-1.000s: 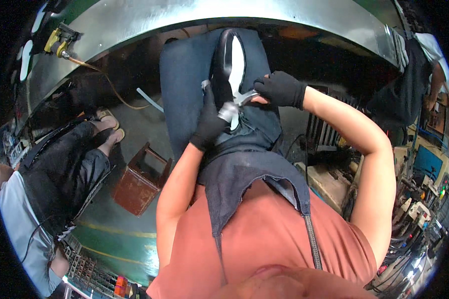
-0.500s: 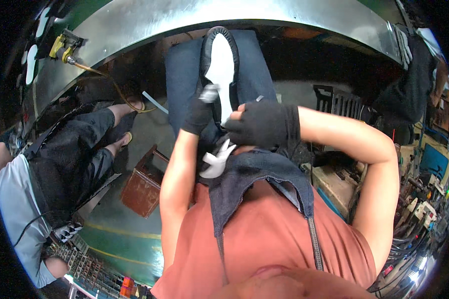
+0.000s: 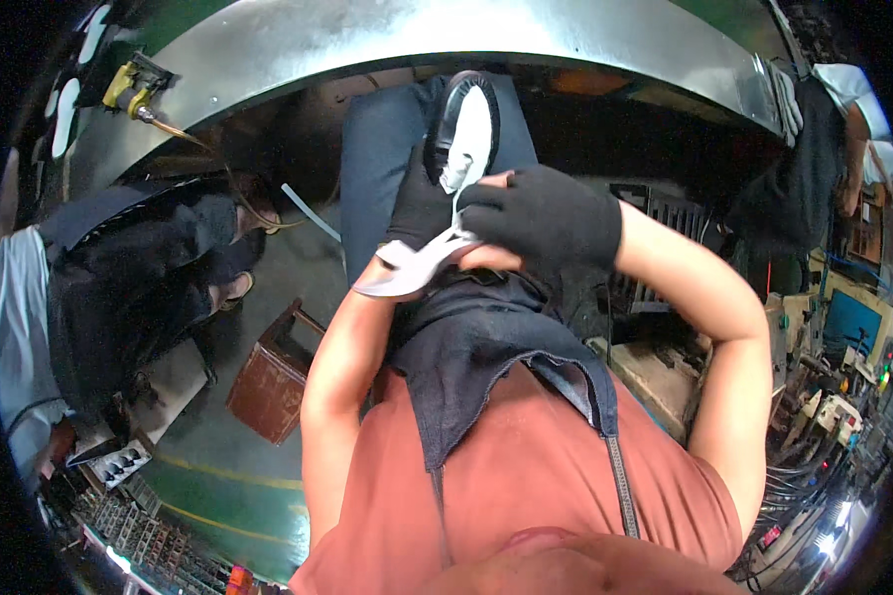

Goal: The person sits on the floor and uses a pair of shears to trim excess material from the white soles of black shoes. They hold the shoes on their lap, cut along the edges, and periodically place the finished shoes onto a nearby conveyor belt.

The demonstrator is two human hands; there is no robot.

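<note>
Between my knees a black shoe [image 3: 446, 129] lies toe away from me, its white underside [image 3: 474, 134] facing up. My left hand [image 3: 422, 203], in a black glove, is closed around its near left side, fingers partly hidden. My right hand [image 3: 536, 218], in a black glove with bare fingertips, is closed at the near end of the shoe. From its grip a forked white, silvery piece [image 3: 422, 268] sticks out over my left wrist; its kind is unclear. A crumpled-looking white bit [image 3: 456, 171] lies on the underside, just beyond my right fingers.
A shiny metal bench [image 3: 367, 40] curves across the far side, with a yellow tool [image 3: 134, 91] and hose on its left. A brown stool [image 3: 270, 382] stands left of me. Another person [image 3: 139, 288] is further left. Machine parts and cables [image 3: 824, 416] crowd the right.
The shoe has shifted right and tilted, and both hands have moved with it. The forked piece has swung up over my left wrist. The person at the left has bent further down.
</note>
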